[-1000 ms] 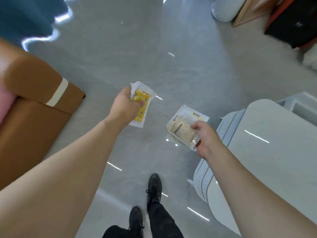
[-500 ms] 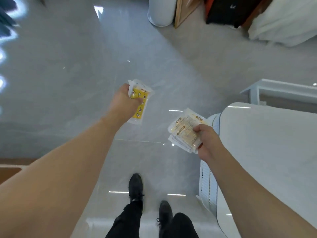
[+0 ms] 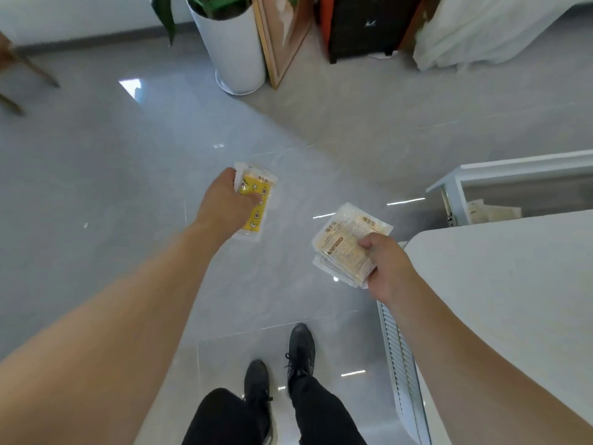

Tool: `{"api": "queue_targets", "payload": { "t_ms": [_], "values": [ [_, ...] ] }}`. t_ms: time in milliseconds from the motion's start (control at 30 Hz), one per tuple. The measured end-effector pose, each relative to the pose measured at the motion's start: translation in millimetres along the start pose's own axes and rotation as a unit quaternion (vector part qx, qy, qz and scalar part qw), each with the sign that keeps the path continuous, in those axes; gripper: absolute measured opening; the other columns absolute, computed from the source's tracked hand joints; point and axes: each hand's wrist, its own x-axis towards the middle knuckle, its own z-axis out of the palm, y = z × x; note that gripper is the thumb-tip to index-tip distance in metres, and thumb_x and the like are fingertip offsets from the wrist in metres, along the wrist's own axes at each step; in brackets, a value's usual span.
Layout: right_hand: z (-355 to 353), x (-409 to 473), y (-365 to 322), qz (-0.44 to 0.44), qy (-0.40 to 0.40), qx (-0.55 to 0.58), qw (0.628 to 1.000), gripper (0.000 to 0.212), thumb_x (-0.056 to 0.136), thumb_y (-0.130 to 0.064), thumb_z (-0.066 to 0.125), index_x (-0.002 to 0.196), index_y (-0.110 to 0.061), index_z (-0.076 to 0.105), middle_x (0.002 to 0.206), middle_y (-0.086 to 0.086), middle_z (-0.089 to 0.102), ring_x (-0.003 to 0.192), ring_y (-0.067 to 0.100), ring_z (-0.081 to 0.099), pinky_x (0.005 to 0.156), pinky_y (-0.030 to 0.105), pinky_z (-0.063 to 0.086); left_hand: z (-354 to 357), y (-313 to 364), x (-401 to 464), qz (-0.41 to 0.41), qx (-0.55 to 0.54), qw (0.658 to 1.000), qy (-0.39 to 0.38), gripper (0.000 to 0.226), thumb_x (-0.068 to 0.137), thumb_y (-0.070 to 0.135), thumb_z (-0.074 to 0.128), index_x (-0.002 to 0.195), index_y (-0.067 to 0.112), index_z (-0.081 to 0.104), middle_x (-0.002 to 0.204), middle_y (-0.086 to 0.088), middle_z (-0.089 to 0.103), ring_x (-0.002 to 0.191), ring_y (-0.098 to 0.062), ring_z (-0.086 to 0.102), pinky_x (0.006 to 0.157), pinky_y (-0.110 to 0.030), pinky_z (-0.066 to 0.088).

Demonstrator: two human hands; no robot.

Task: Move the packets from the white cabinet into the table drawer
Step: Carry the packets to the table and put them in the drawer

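Yellow-printed packet [image 3: 255, 202], clear-edged: gripped in the left hand [image 3: 224, 205], fingers curled round its near side, most of the packet projecting past the knuckles, held over grey floor tile [image 3: 128, 187]. Pale packets [image 3: 346, 242], possibly two or three stacked: pinched in the right hand [image 3: 386, 268], fanning out to its left. Open white table drawer [image 3: 513, 191] lay beyond the right hand, well apart, paper-like items inside. White table top [image 3: 513, 284] beside the right forearm.

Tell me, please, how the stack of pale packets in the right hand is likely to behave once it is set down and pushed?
The pale packets look thin and light. The right hand pinches several, edges fanned, so they would probably slide apart. Their glossy wrappers suggest they are slippery.
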Motion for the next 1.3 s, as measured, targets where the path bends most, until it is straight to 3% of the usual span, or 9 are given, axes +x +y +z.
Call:
{"api": "queue_targets", "payload": {
  "t_ms": [133, 233, 433, 533, 733, 933, 1167, 1300],
  "values": [
    [11.0, 21.4, -47.3, 0.008, 0.015, 0.038, 0.999, 0.033, 0.088, -0.005, 0.053, 0.119, -0.016, 0.058, 0.109, 0.01, 0.071, 0.095, 0.031, 0.07, 0.088, 0.053, 0.054, 11.0, 43.8, 49.7, 0.018, 0.024, 0.999, -0.013, 0.025, 0.084, 0.014, 0.067, 0.107, 0.016, 0.058, 0.1, -0.003, 0.067, 0.09, -0.023, 0.067, 0.078, -0.039, 0.056],
    [19.9, 40.8, -82.0, 0.011, 0.031, 0.065, 0.997, 0.029, 0.089, -0.004, 0.052, 0.115, -0.014, 0.058, 0.108, 0.011, 0.071, 0.094, 0.031, 0.07, 0.085, 0.049, 0.055, 22.2, 74.7, 93.4, 0.034, 0.041, 0.998, -0.029, 0.024, 0.085, 0.015, 0.068, 0.106, 0.013, 0.058, 0.099, -0.004, 0.066, 0.088, -0.023, 0.066, 0.071, -0.031, 0.053],
    [35.2, 83.1, -156.8, 0.005, 0.056, 0.13, 0.99, 0.02, 0.09, -0.003, 0.05, 0.101, -0.016, 0.059, 0.105, 0.01, 0.069, 0.095, 0.031, 0.068, 0.086, 0.048, 0.054, 58.2, 144.4, 183.1, 0.064, 0.057, 0.993, -0.083, 0.021, 0.086, 0.014, 0.068, 0.103, 0.019, 0.058, 0.101, -0.002, 0.066, 0.09, -0.022, 0.066, 0.074, -0.033, 0.055],
    [29.7, 100.5, -196.0, -0.001, 0.059, 0.16, 0.985, 0.03, 0.09, -0.004, 0.051, 0.117, -0.016, 0.057, 0.11, 0.011, 0.069, 0.097, 0.031, 0.068, 0.089, 0.049, 0.053, 87.4, 186.7, 216.3, 0.081, 0.073, 0.988, -0.108, 0.025, 0.085, 0.017, 0.069, 0.107, 0.023, 0.058, 0.105, 0.0, 0.067, 0.093, -0.021, 0.066, 0.079, -0.037, 0.056],
    [-26.1, 135.6, -270.3, -0.024, 0.071, 0.237, 0.969, 0.033, 0.091, -0.003, 0.047, 0.121, -0.013, 0.058, 0.113, 0.013, 0.069, 0.1, 0.034, 0.067, 0.089, 0.05, 0.053, 173.2, 273.6, 262.8, 0.105, 0.106, 0.975, -0.162, 0.024, 0.085, 0.016, 0.069, 0.107, 0.02, 0.061, 0.101, 0.0, 0.068, 0.091, -0.022, 0.067, 0.077, -0.037, 0.058],
    [-88.6, 169.4, -328.1, -0.012, 0.091, 0.306, 0.947, 0.019, 0.091, -0.003, 0.047, 0.096, -0.015, 0.06, 0.107, 0.014, 0.069, 0.1, 0.036, 0.066, 0.093, 0.052, 0.051, 264.0, 347.3, 296.5, 0.136, 0.137, 0.959, -0.209, 0.027, 0.086, 0.015, 0.068, 0.111, 0.018, 0.059, 0.104, -0.001, 0.068, 0.092, -0.021, 0.067, 0.076, -0.035, 0.057],
    [-126.4, 204.8, -378.0, 0.0, 0.129, 0.399, 0.908, 0.027, 0.09, -0.003, 0.047, 0.112, -0.012, 0.058, 0.112, 0.015, 0.068, 0.102, 0.037, 0.065, 0.092, 0.052, 0.051, 351.6, 413.6, 335.6, 0.146, 0.176, 0.933, -0.279, 0.028, 0.086, 0.015, 0.069, 0.112, 0.018, 0.06, 0.104, -0.001, 0.068, 0.093, -0.021, 0.067, 0.083, -0.041, 0.057],
    [-144.9, 227.0, -410.2, -0.002, 0.151, 0.45, 0.88, 0.023, 0.091, -0.002, 0.045, 0.106, -0.013, 0.058, 0.108, 0.015, 0.068, 0.101, 0.036, 0.065, 0.092, 0.052, 0.05, 406.6, 456.3, 363.3, 0.167, 0.207, 0.912, -0.313, 0.025, 0.087, 0.016, 0.069, 0.109, 0.02, 0.059, 0.104, 0.001, 0.068, 0.092, -0.02, 0.067, 0.085, -0.04, 0.056]
  ]
}}
